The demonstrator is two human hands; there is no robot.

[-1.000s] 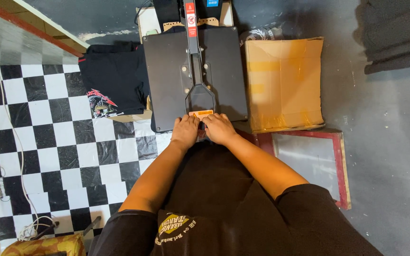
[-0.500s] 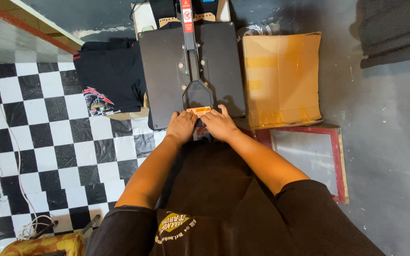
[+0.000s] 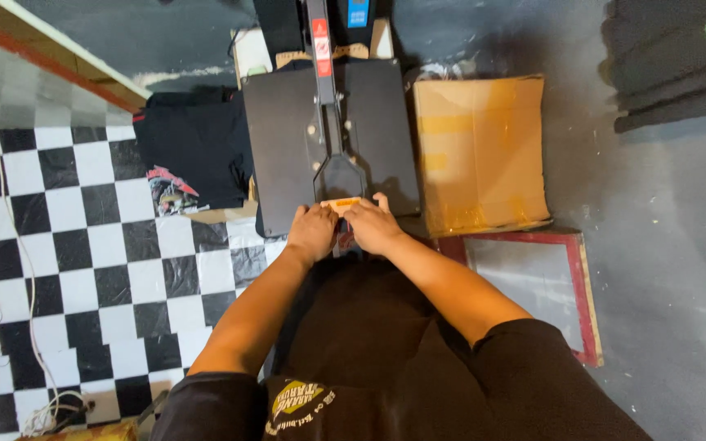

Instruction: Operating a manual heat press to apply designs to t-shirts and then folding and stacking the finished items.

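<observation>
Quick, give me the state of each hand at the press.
Left hand: closed on the orange handle.
Right hand: closed on the same handle.

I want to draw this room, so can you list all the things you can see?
heat press: one, black, flat plate with a long arm, top middle
press handle: one, orange, at the plate's near edge
cardboard box: one, brown, right of the press
folded shirts: one pile, black, left of the press
framed screen: one, red frame, lower right
dark fabric stack: one, top right
floor: black and white checks, left
left hand: on the handle
right hand: on the handle
</observation>
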